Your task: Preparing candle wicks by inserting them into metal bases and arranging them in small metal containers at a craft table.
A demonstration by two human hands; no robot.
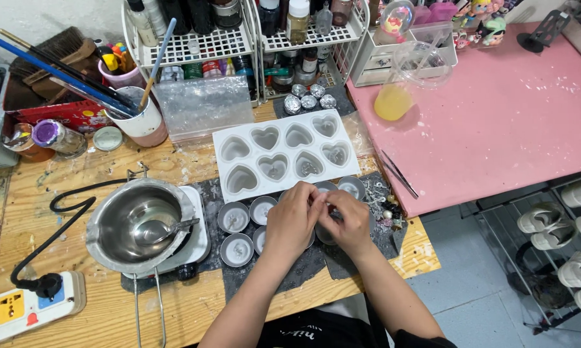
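My left hand and my right hand meet over a group of small round metal cups on a dark mat. The fingertips of both hands pinch something small between them; what it is stays hidden. Right behind the hands lies a white silicone mould with several heart-shaped cavities. A steel melting pot with a spoon in it sits on a small hot plate to the left.
A wire rack of bottles and jars stands at the back. Foil-wrapped balls, a cup of brushes, a power strip, tweezers on a pink table and a shoe rack surround the area.
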